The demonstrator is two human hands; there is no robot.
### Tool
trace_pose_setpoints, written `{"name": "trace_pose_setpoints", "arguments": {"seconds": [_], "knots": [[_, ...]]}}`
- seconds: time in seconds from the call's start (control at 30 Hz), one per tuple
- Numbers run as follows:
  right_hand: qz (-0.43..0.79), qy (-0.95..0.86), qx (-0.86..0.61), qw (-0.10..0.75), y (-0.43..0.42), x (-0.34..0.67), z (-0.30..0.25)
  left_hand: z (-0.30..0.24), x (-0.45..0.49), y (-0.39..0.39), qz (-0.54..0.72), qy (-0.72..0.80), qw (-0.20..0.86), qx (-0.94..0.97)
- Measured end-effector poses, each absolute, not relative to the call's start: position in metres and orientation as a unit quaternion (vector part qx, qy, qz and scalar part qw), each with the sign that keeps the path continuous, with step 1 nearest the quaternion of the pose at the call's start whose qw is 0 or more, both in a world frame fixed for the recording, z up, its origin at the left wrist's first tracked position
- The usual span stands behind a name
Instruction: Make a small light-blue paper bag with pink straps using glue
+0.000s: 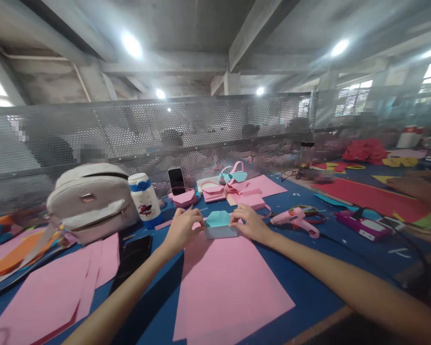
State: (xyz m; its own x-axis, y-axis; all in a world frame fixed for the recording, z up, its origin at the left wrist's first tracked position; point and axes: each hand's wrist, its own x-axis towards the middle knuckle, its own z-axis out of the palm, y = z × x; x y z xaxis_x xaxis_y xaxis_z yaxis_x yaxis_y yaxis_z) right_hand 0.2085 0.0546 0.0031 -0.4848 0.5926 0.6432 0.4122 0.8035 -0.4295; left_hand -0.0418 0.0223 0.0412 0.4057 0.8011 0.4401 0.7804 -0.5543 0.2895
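Observation:
A small folded light blue paper piece (221, 232) with cut-off upper corners stands at the far end of large pink paper sheets (230, 282). My left hand (185, 226) pinches its left end, fingers closed on the edge. At the opposite end, my right hand (249, 223) grips it the same way. Just beyond lie small pink paper bags (214, 192) with strips and a light blue one. A pink hot glue gun (297, 219) rests to the right of my right hand.
Leftward are a white backpack (89, 201), a white-and-blue bottle (143, 199), a dark phone (134, 256) and more pink paper (53, 292). A purple box (362, 225) and red paper (380, 199) lie right, near another person's arm (413, 191). A perforated metal screen (208, 115) stands behind.

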Motion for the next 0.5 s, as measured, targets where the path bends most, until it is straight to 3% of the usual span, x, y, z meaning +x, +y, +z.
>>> {"name": "trace_pose_setpoints", "arguments": {"seconds": [0.23,0.5], "knots": [[0.178,-0.825,-0.283,0.456,0.046,0.203,0.001,0.02,-0.037,0.03,0.393,0.502,0.142,0.757],[0.237,-0.765,-0.325,0.503,0.05,0.206,0.0,-0.003,-0.003,0.014,0.419,0.483,0.302,0.707]]}}
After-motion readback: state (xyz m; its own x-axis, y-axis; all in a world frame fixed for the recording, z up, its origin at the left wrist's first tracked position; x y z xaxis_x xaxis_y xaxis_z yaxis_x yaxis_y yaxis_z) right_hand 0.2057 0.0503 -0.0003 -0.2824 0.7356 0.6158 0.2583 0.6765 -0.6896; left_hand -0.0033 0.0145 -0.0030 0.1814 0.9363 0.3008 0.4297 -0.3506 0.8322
